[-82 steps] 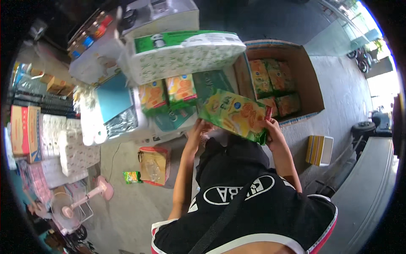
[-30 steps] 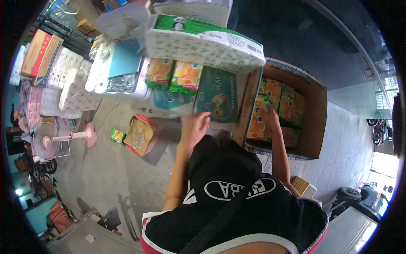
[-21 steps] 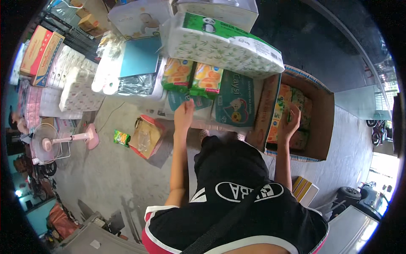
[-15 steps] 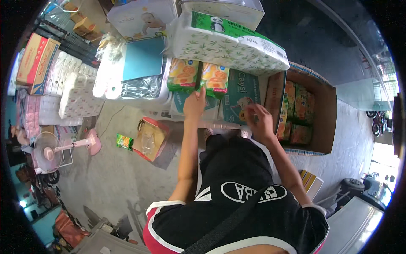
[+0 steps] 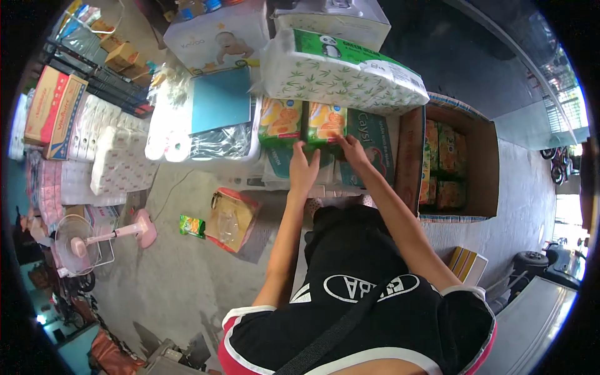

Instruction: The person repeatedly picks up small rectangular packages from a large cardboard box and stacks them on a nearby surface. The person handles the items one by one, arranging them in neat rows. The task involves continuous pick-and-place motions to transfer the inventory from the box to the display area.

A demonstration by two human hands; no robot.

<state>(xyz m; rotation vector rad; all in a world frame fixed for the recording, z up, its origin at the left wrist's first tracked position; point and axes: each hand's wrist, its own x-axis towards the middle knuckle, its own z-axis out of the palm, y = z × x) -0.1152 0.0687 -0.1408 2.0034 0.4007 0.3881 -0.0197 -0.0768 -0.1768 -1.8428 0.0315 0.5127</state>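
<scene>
Two orange-and-green packets with fruit pictures lie side by side on stacked teal-and-white cartons: a left packet (image 5: 280,119) and a right packet (image 5: 327,120). My left hand (image 5: 304,167) is at their near edge, by the narrow gap between them, its thumb and fingers apart. At the near right corner of the right packet, my right hand (image 5: 355,153) has its fingers bent onto the wrapper. Under the packets, the teal carton (image 5: 370,134) shows to the right. Directly behind them lies a large white tissue pack (image 5: 337,75) with green leaf prints.
An open cardboard box (image 5: 478,162) with several similar packets stands at the right. A white tub (image 5: 169,134) with plastic bags is to the left. On the floor are an open red-edged paper bag (image 5: 230,220), a small green packet (image 5: 191,226) and a pink fan (image 5: 128,231).
My right hand has moved left and forward from above the teal carton onto the right packet's corner. My left hand has drawn back slightly to the packets' near edge. The view has shifted a little.
</scene>
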